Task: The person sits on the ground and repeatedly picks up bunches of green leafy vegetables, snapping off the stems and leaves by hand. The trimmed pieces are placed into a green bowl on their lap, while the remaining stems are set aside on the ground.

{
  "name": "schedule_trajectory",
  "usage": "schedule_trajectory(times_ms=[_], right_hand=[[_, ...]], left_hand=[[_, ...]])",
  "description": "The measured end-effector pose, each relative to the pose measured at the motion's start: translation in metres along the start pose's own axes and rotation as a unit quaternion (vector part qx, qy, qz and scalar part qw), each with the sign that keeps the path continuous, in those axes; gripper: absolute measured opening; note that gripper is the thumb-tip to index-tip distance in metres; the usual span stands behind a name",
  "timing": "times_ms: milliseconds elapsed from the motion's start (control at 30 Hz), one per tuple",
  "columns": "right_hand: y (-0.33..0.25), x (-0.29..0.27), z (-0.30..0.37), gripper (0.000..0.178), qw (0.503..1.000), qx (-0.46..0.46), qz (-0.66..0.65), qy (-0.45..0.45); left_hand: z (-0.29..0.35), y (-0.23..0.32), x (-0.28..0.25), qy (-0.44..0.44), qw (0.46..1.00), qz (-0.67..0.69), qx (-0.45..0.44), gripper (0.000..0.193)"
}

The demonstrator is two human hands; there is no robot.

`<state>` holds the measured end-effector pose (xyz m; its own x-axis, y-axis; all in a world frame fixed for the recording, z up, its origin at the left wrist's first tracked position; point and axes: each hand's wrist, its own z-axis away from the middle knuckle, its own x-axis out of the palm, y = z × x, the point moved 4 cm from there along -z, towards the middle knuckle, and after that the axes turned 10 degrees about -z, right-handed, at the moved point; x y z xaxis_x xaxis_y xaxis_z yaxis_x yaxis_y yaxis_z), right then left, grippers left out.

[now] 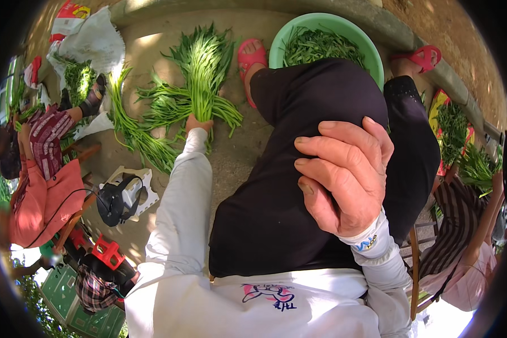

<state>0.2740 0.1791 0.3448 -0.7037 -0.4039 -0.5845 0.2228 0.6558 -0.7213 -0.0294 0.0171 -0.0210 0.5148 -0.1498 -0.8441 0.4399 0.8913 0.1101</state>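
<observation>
My left hand (200, 123) is closed round the stem end of a bunch of water spinach (203, 67), long-stemmed leafy greens with the leaves fanned away from me. The bunch lies across another pile of the greens (163, 104) on the ground. My right hand (349, 174) is raised over my dark trousers, its fingers loosely bent and slightly apart. Nothing shows in it. Beyond my knee stands a green basin (373, 48) holding loose picked leaves (321, 45).
More long stems (132, 132) lie left of the bunch. A black cap-like item (114, 203) rests on a white plastic stool (146, 191). Seated people flank me: one in an orange top (50, 197), another in striped clothing (453, 225) beside greens. A concrete kerb (219, 4) runs behind.
</observation>
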Motion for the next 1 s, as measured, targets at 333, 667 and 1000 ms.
schedule_trajectory(times_ms=[333,667,1000], right_hand=[[0.0,0.0,0.001,0.016,1.0,-0.013,-0.007,0.015],[-0.004,-0.003,0.003,0.012,0.999,-0.041,-0.012,0.019],[-0.005,-0.007,0.014,0.012,0.998,-0.037,-0.018,0.047]], left_hand=[[-0.023,-0.012,-0.009,-0.039,0.997,0.049,0.055,0.053],[-0.037,-0.005,-0.074,-0.106,0.988,0.018,0.107,0.049],[0.026,0.104,-0.246,-0.159,0.876,0.427,0.16,0.03]])
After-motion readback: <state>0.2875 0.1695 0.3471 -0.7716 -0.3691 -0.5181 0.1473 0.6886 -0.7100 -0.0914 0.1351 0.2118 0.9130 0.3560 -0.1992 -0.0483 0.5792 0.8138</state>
